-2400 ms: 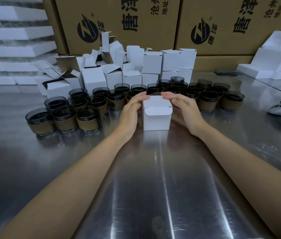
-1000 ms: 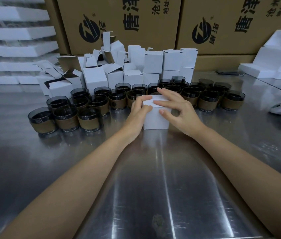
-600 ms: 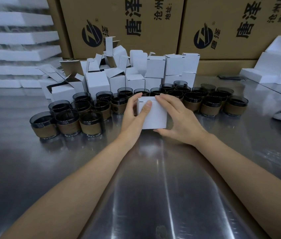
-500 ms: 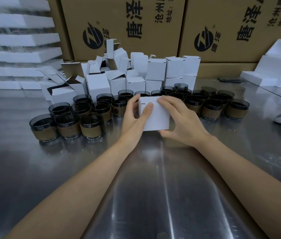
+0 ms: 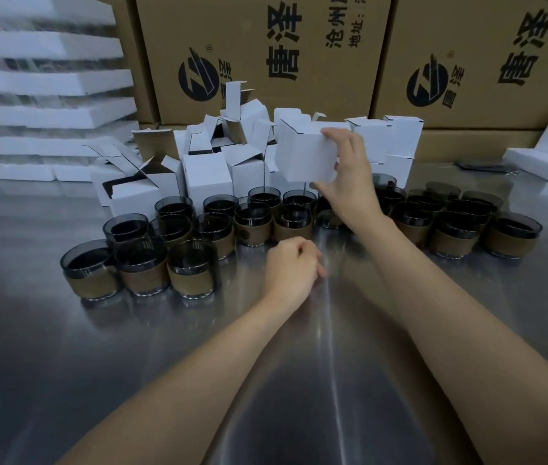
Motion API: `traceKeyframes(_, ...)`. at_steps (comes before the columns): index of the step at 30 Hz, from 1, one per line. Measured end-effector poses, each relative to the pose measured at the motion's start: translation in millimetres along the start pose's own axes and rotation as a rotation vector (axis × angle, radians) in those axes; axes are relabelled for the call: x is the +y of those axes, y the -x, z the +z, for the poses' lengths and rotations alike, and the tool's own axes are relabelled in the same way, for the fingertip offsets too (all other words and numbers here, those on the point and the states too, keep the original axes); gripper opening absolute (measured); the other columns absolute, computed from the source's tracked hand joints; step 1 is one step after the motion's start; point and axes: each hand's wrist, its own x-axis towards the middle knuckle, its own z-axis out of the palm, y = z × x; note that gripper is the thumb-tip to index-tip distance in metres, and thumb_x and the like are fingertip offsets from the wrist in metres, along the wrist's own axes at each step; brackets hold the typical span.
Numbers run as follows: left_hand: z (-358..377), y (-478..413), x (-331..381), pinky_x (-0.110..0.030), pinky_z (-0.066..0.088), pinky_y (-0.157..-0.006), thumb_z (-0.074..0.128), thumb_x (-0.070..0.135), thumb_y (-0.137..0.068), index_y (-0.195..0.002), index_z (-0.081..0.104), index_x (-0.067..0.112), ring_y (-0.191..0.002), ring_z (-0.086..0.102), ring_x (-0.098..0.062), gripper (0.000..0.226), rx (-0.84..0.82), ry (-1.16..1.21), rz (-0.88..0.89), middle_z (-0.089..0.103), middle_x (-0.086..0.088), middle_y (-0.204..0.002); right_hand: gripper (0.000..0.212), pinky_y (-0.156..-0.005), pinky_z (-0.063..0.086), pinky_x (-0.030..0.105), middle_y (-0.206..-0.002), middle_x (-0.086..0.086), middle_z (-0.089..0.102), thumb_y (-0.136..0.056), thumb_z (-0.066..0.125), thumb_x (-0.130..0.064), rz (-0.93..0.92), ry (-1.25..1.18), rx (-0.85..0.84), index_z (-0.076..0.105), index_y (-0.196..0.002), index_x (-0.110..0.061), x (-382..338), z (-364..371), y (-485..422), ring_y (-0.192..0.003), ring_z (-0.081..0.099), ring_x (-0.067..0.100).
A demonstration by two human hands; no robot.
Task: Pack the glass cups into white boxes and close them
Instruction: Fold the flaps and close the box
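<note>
Both brown cartons (image 5: pixel 259 52) along the back carry big black "唐泽" beside a round black logo with an ® mark, plus smaller "沧州" and "地址:"; the rest is cropped by the frame. One cup band has a small round mark, too small to read. Right grip (image 5: pixel 350 176) is grasping a closed white box (image 5: pixel 306 156), fingers over its top right edge and thumb under the lower corner. The box is tilted and raised above the back cup rows, just in front of the pile of white boxes (image 5: pixel 205 176). Left grip (image 5: pixel 291 270) is clenched, holding nothing visible, knuckles down on the tabletop (image 5: pixel 299 380) just in front of the glass cups (image 5: pixel 192 266). The cups stand in tight rows, rims touching, from left to right, backed against the pile, which sits against the cartons. Foam slabs (image 5: pixel 41 82) are stacked at left, and more foam (image 5: pixel 541 159) lies at far right by a diagonal edge or seam. Bare steel runs from the front cup row toward the camera, with only the forearms over it.
</note>
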Motion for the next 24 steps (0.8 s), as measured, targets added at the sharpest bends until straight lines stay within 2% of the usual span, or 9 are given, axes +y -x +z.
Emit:
traceKeyframes(3, 2.0, -1.6, -3.0, -0.019, 0.042, -0.047, 0.038, 0.014, -0.096, -0.070, 0.060, 0.022, -0.048, 0.054, -0.004, 0.035, -0.005, 0.005, 0.019, 0.067, 0.007, -0.056, 0.080, -0.077, 0.048, 0.033, -0.142, 0.002, 0.037, -0.072, 0.081, -0.012, 0.034, 0.160, -0.009, 0.039, -0.140, -0.022, -0.3, 23.9, -24.8, -0.118, 0.048, 0.021)
traceKeyframes(7, 5.5, -3.4, -6.9, -0.023, 0.046, -0.047, 0.038, 0.017, -0.097, -0.071, 0.059, 0.022, -0.047, 0.053, -0.004, 0.034, -0.022, 0.031, 0.042, 0.067, 0.008, -0.056, 0.078, -0.066, 0.045, 0.034, -0.144, 0.002, 0.036, -0.074, 0.080, -0.014, 0.060, 0.312, -0.019, 0.039, -0.139, -0.025, 2.5, 44.2, -47.8, -0.113, 0.054, 0.026)
traceKeyframes(10, 8.0, -4.0, -8.4, -0.027, 0.049, -0.052, 0.038, 0.018, -0.096, -0.070, 0.058, 0.025, -0.049, 0.054, -0.002, 0.034, -0.036, 0.027, 0.052, 0.067, 0.008, -0.056, 0.077, -0.066, 0.050, 0.037, -0.146, 0.004, 0.032, -0.075, 0.076, -0.006, 0.086, 0.340, -0.036, 0.038, -0.140, -0.025, 5.3, 53.0, -59.1, -0.101, 0.058, 0.028)
traceKeyframes(13, 8.3, -3.9, -9.1, -0.029, 0.049, -0.056, 0.038, 0.020, -0.096, -0.069, 0.058, 0.026, -0.051, 0.054, -0.001, 0.034, -0.046, 0.039, 0.053, 0.067, 0.008, -0.057, 0.079, -0.067, 0.044, 0.035, -0.149, 0.004, 0.026, -0.078, 0.073, -0.004, 0.117, 0.322, -0.101, 0.034, -0.144, -0.025, 11.9, 59.7, -64.3, -0.095, 0.057, 0.029)
traceKeyframes(18, 8.7, -2.7, -7.1, -0.023, 0.045, -0.054, 0.038, 0.020, -0.097, -0.071, 0.058, 0.024, -0.049, 0.054, 0.001, 0.033, -0.058, 0.053, 0.051, 0.067, 0.008, -0.057, 0.068, -0.073, 0.043, 0.033, -0.143, 0.010, 0.027, -0.083, 0.067, 0.000, 0.179, 0.235, -0.140, 0.038, -0.142, -0.015, 16.1, 68.1, -63.9, -0.091, 0.052, 0.029)
traceKeyframes(21, 7.9, -2.9, -6.8, -0.025, 0.046, -0.054, 0.038, 0.020, -0.097, -0.071, 0.059, 0.023, -0.050, 0.055, -0.001, 0.033, -0.061, 0.056, 0.044, 0.067, 0.007, -0.057, 0.064, -0.074, 0.046, 0.035, -0.144, 0.009, 0.024, -0.088, 0.062, -0.001, 0.194, 0.236, -0.145, 0.035, -0.145, -0.014, 12.9, 68.2, -62.2, -0.084, 0.046, 0.024)
traceKeyframes(24, 6.3, -0.9, -5.5, -0.026, 0.047, -0.054, 0.039, 0.018, -0.097, -0.072, 0.059, 0.022, -0.051, 0.055, -0.002, 0.032, -0.055, 0.043, 0.051, 0.067, 0.004, -0.058, 0.072, -0.064, 0.044, 0.035, -0.146, 0.012, 0.021, -0.088, 0.054, 0.004, 0.169, 0.269, -0.117, 0.025, -0.151, -0.017, 1.6, 65.4, -62.1, -0.077, 0.047, 0.024)
